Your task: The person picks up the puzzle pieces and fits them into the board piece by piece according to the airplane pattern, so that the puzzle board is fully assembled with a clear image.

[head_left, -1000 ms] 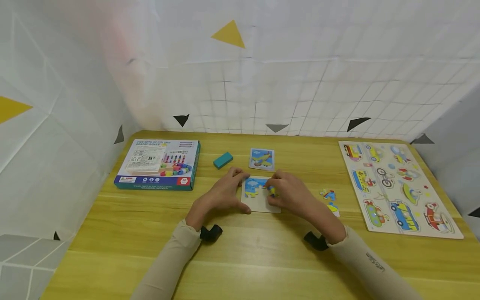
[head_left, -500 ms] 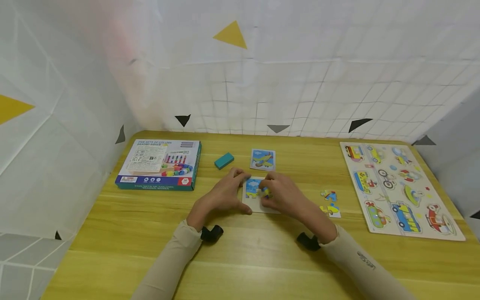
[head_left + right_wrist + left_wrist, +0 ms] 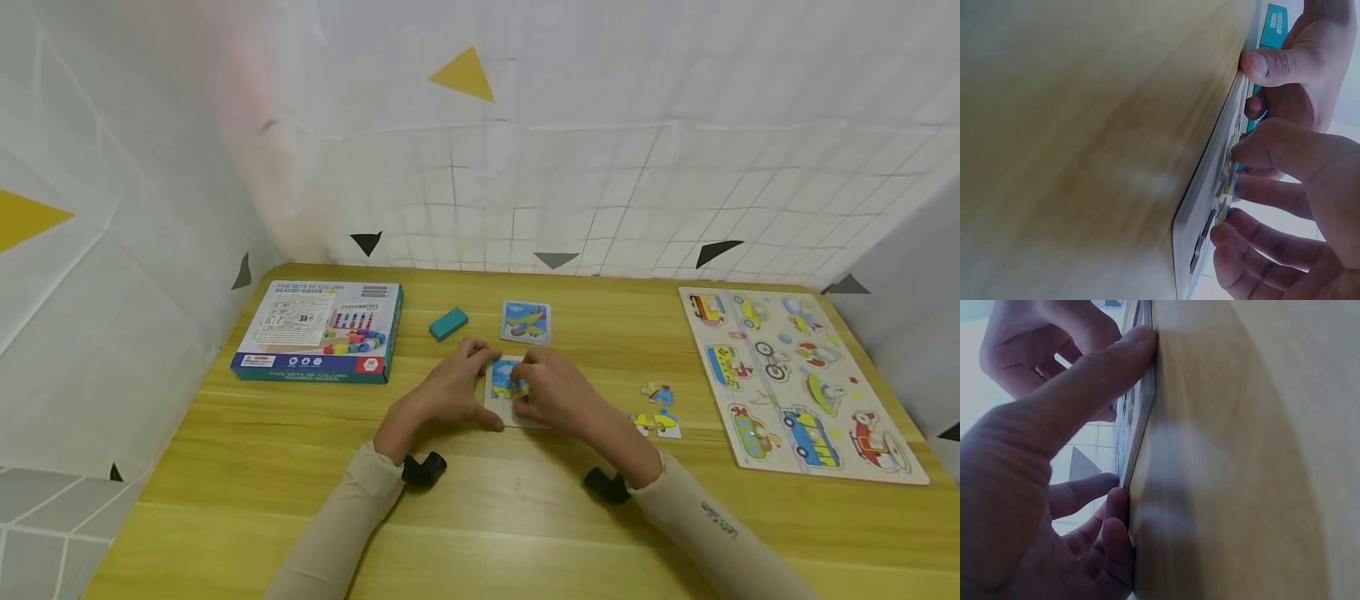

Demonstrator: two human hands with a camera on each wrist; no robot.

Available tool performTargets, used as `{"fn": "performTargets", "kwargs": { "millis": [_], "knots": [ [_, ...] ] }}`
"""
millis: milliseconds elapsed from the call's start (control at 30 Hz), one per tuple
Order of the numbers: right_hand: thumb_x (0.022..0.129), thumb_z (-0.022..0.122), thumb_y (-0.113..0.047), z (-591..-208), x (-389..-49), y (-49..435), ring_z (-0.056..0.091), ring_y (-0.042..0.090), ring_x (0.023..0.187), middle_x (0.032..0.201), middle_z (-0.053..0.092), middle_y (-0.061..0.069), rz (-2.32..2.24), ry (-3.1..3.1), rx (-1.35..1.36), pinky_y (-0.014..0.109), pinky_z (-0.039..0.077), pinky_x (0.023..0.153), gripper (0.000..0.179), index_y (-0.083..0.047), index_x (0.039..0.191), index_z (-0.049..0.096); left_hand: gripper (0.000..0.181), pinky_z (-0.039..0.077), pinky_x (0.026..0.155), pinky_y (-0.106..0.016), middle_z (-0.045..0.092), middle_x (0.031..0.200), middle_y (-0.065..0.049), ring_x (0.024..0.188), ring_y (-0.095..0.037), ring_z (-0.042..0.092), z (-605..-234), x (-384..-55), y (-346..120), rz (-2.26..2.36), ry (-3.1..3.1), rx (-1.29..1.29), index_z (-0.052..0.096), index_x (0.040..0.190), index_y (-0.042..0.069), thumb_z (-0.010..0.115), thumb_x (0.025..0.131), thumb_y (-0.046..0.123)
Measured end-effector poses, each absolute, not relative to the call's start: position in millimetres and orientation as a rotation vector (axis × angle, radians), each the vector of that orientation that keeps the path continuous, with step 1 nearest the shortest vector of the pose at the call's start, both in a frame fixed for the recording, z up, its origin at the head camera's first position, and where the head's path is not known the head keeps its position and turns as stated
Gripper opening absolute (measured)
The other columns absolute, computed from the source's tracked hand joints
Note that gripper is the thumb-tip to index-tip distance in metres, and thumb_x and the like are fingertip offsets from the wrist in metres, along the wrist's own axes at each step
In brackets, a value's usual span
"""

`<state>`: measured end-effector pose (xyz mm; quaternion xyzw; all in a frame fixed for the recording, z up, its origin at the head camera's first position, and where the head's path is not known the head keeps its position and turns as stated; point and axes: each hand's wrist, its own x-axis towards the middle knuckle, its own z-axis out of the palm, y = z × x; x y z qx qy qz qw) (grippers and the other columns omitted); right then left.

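A small jigsaw puzzle board [image 3: 501, 407] lies on the table, with blue sky pieces [image 3: 502, 372] fitted in its upper left part. My left hand [image 3: 442, 387] grips the board along its left side, thumb at the near corner and fingertips at the far one. In the left wrist view the thumb presses the board's edge [image 3: 1139, 419]. Over the board, my right hand [image 3: 558, 392] pinches a yellow and blue puzzle piece [image 3: 523, 389] between thumb and fingers, right beside the fitted pieces. The hand covers the board's right part.
Loose puzzle pieces [image 3: 659, 423] lie right of the right forearm. Behind the board are an airplane picture card [image 3: 525, 322] and a teal block [image 3: 448, 323]. A beaded-column toy box [image 3: 315, 333] sits at left, a vehicle peg puzzle [image 3: 795, 383] at right.
My right hand has moved left across the board with the puzzle piece, toward the fitted pieces. More of the loose pieces shows beside the forearm. The left hand keeps its place.
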<state>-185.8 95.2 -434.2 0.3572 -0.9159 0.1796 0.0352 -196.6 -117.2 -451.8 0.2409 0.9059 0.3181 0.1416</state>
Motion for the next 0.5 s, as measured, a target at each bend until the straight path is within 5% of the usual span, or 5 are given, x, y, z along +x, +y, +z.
{"fn": "performTargets", "kwargs": {
  "millis": [500],
  "knots": [
    [0.082,0.082,-0.018,-432.8,-188.1,89.3,0.050,0.015,0.070,0.087,0.058,0.003,0.479,-2.907,1.041,0.028,0.044,0.059,0.021,-0.006,0.099,0.077,0.105,0.041,0.105,-0.037,0.035,0.144,-0.003,0.119,-0.018,0.047,-452.8,-197.3,-117.1,0.902,2.620,0.692,0.043,0.152,0.013,0.093,0.066,0.045]
  ]
}}
